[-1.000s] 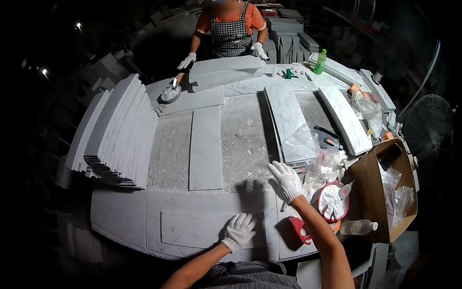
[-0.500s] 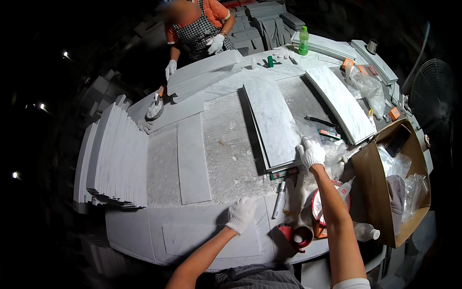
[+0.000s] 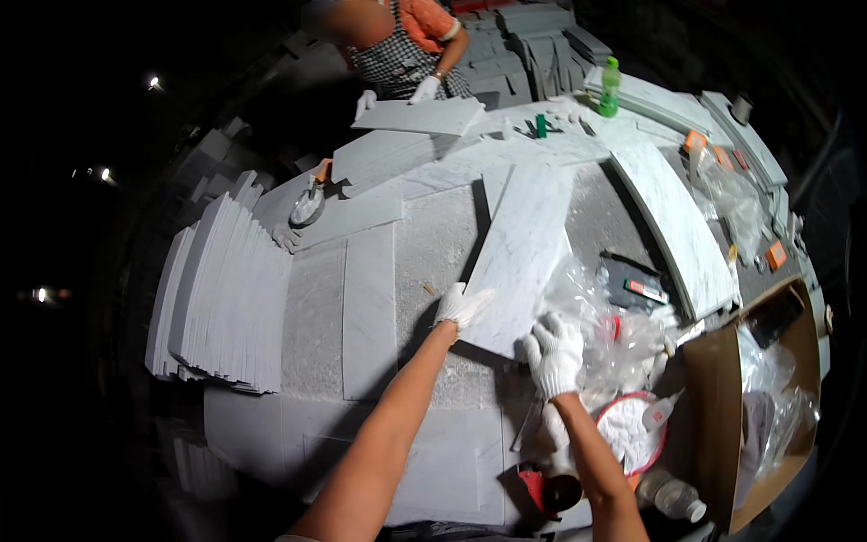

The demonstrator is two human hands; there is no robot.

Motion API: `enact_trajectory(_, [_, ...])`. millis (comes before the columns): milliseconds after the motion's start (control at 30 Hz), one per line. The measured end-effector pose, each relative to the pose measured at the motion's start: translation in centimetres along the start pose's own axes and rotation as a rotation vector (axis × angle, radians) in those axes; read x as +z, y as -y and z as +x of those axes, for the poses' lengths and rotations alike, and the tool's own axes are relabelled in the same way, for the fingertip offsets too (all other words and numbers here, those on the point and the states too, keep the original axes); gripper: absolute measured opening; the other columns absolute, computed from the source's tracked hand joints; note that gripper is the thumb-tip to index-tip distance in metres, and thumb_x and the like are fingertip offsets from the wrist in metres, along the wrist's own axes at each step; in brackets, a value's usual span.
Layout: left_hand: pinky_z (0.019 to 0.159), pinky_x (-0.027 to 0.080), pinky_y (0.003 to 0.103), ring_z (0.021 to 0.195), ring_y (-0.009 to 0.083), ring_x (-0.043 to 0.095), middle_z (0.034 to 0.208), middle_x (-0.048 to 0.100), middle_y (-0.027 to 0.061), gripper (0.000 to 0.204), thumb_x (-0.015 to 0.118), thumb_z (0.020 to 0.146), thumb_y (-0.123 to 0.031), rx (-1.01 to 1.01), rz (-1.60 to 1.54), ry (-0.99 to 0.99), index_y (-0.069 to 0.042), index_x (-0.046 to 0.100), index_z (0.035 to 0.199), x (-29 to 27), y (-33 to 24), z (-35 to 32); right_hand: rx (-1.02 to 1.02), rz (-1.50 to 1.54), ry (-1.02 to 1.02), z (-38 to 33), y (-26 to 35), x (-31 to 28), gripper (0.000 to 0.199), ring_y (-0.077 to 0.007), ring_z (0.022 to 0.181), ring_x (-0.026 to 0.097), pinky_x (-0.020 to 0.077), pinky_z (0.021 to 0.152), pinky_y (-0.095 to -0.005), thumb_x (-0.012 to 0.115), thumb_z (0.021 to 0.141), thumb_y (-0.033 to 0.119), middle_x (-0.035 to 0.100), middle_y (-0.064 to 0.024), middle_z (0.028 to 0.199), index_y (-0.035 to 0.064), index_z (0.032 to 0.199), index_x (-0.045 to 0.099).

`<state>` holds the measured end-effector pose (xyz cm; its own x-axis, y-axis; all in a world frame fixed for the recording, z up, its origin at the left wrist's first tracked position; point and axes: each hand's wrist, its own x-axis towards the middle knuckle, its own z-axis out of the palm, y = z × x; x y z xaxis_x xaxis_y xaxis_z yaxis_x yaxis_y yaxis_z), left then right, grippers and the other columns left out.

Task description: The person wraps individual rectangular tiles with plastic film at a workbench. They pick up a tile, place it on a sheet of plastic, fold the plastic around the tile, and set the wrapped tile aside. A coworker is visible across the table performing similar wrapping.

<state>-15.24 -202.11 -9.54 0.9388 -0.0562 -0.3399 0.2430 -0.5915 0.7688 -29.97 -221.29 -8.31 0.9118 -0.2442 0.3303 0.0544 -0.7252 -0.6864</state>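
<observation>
A long white marble slab [image 3: 522,248] with grey veins lies slantwise in front of me, its far end turned to the right. Part of another slab [image 3: 496,187] shows from beneath it. My left hand [image 3: 464,306], in a white knit glove, grips its left edge near the close end, thumb on top. At the lower right corner my right hand [image 3: 555,355], gloved the same way, holds the opposite edge with bent fingers; some fingertips are hidden. Clear plastic bags [image 3: 601,348] lie right beside that hand. A red-rimmed tub of white paste [image 3: 629,432] sits under my right forearm.
A co-worker in a checked apron [image 3: 402,59] handles a white slab [image 3: 417,116] across the table. Stacked thin slabs [image 3: 230,298] stand on the left. To the right are another long slab [image 3: 673,226], a cardboard box [image 3: 713,406] and a clear bottle [image 3: 670,495].
My left hand has moved from the near table edge onto the slab. The slab has swung slantwise over the one below. The co-worker has raised a slab. The view has shifted.
</observation>
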Motion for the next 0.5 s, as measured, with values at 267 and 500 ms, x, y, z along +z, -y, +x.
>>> enact_trajectory(267, [0.091, 0.050, 0.033, 0.104, 0.0175, 0.061, 0.118, 0.065, 0.0122, 0.059, 0.072, 0.086, -0.036, -0.207, -0.297, 0.598, 0.005, 0.058, 0.126, -2.1, 2.5, 1.0, 0.048, -0.067, -0.138, 3.8, -2.5, 0.7, 0.018, -0.0319, 0.101, 0.061, 0.0426, 0.093, -0.0429, 0.067, 0.084, 0.023, 0.068, -0.0110, 0.109, 0.0114, 0.097, 0.071])
enact_trajectory(500, [0.096, 0.047, 0.034, 0.106, 0.0205, 0.060, 0.120, 0.064, 0.0146, 0.073, 0.073, 0.081, -0.049, -0.075, -0.388, 0.444, 0.006, 0.057, 0.126, -0.9, 0.0, -1.7, 0.258, -0.075, 0.015, 6.2, -4.7, -0.3, 0.031, -0.0333, 0.106, 0.062, 0.0480, 0.092, -0.0406, 0.062, 0.089, 0.028, 0.068, -0.0165, 0.111, 0.0069, 0.111, 0.069])
